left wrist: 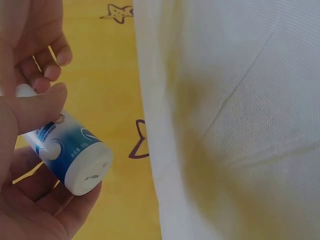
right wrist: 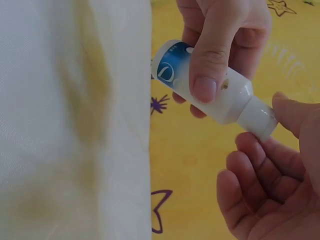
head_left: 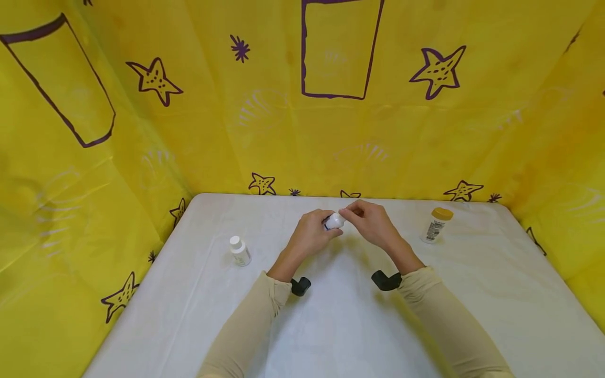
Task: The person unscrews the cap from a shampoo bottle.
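Observation:
A small white and blue plastic bottle (head_left: 334,221) is in my left hand (head_left: 309,232), gripped around its body between thumb and fingers above the far half of the table. It lies tilted, and its white base (left wrist: 90,170) shows in the left wrist view. With thumb and fingertips, my right hand (head_left: 371,223) pinches the white cap (right wrist: 257,118) at the bottle's other end. The cap sits on the neck in the right wrist view; whether it is loose I cannot tell.
On the left of the white-covered table (head_left: 331,325) stands a small white bottle (head_left: 240,253) with a white cap. To the right, a white container with a yellow lid (head_left: 436,226) stands upright. Yellow patterned sheeting (head_left: 264,136) rises behind and along both sides.

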The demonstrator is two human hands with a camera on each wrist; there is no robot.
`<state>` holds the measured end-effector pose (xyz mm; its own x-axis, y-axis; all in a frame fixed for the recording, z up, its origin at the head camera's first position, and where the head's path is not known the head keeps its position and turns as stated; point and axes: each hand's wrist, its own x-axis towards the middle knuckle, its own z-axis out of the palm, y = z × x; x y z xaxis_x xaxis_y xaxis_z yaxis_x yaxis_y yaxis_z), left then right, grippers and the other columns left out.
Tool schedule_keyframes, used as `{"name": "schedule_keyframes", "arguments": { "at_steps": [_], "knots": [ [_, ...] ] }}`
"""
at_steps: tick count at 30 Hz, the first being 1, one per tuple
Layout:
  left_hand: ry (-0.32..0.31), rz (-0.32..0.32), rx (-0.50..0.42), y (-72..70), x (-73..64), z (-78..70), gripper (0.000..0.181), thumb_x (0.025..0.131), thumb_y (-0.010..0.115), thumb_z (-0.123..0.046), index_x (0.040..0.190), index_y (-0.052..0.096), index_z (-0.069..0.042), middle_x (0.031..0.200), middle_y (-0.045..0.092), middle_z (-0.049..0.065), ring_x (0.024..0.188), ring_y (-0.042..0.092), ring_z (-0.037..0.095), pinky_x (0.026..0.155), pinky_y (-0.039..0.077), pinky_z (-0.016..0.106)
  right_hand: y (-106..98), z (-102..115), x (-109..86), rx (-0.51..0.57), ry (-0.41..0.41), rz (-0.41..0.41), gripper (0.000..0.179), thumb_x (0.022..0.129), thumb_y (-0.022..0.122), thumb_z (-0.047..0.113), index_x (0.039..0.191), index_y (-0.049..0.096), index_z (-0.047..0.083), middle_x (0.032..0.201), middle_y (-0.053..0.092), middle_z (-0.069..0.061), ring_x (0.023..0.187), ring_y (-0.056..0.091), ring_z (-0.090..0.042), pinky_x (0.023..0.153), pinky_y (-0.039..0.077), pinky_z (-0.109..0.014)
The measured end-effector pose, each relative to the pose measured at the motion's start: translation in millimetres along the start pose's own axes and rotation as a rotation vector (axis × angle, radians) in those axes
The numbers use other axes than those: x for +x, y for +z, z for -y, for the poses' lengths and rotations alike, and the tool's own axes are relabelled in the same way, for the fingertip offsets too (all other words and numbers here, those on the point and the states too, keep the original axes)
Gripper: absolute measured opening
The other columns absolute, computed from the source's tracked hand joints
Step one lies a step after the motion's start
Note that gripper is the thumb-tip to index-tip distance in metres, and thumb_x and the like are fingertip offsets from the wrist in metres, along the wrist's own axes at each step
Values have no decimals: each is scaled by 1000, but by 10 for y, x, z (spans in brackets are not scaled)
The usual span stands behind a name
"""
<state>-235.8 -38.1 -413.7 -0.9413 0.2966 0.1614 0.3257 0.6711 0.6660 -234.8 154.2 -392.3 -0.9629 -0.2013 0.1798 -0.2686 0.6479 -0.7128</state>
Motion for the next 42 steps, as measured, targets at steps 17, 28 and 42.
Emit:
{"name": "schedule_keyframes", "arguments": {
  "at_steps": [17,28,42],
  "knots": [
    [-3,-1,10,33,-8,26,39,88,80,-29,124,72,-13,114,72,7,96,65,22,85,54,40,-20,-73,-56,102,-124,53,45,98,69,23,140,60,9,128,68,-16,112,68,-34,93,57,-49],
    [-4,40,3,57,-10,16,39,90,79,-30,123,72,-13,112,72,7,93,63,20,82,53,37,2,-60,-49,-1,82,63,43,97,66,48,113,68,8,107,73,-11,97,65,-25,81,52,-35],
    [1,27,4,41,5,26,38,90,79,-31,122,71,-12,111,72,6,92,63,20,83,54,37,2,-50,-58,46,-123,68,37,98,68,14,135,65,6,130,68,-15,108,68,-34,90,58,-48]
  ]
}}
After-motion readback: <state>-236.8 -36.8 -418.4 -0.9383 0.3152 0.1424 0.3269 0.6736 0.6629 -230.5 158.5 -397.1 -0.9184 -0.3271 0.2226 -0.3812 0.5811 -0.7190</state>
